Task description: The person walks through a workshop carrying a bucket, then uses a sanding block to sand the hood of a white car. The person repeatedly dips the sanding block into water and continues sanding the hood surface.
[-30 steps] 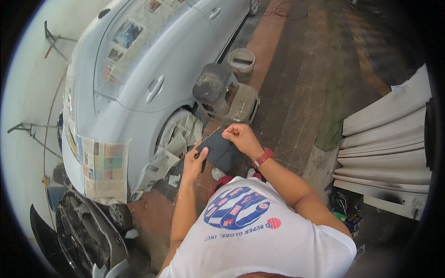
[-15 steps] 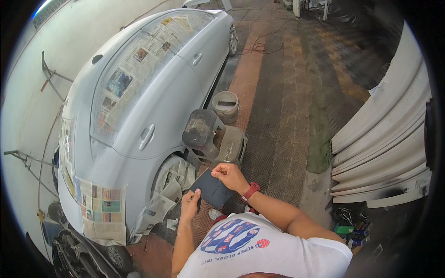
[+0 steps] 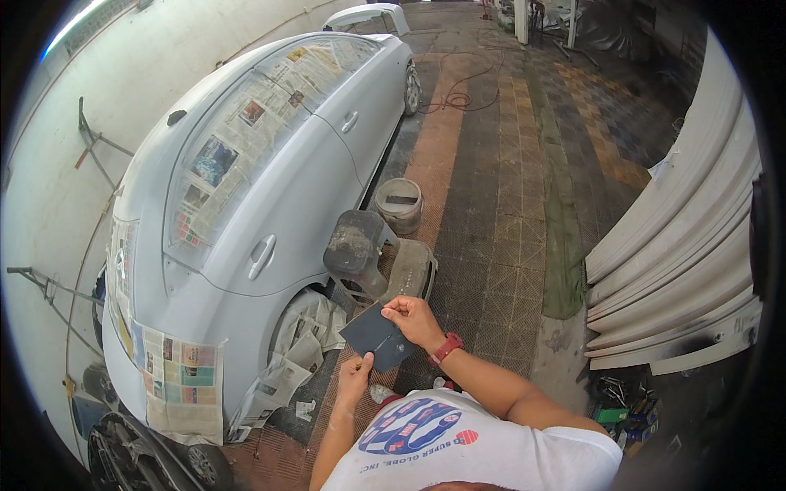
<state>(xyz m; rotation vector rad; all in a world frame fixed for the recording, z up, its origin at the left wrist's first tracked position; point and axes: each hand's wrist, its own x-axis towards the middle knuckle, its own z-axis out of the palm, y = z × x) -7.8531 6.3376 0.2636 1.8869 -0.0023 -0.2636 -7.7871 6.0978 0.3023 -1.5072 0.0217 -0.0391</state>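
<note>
A dark grey sheet of sandpaper (image 3: 370,334), creased across its middle, is held between both hands in front of my shirt. My left hand (image 3: 354,380) pinches its lower left edge, thumb on top. At the upper edge my right hand (image 3: 414,322) grips it between thumb and fingers, a red watch on that wrist. A thin brownish strip shows along the sheet's top edge. Just beyond the hands are two dusty plastic stools (image 3: 357,245) side by side.
A pale car (image 3: 303,176) with newspaper-masked windows and a paper-wrapped rear wheel (image 3: 307,327) fills the left. A dirty white bucket (image 3: 399,214) stands past the stools. Pale panels (image 3: 679,270) lean at right, above a pile of tools (image 3: 618,405). A red hose (image 3: 458,98) lies farther off.
The sheet has turned a little in my hands and shifted slightly right. My left hand has moved from its left side toward its lower edge, and the view has shifted slightly.
</note>
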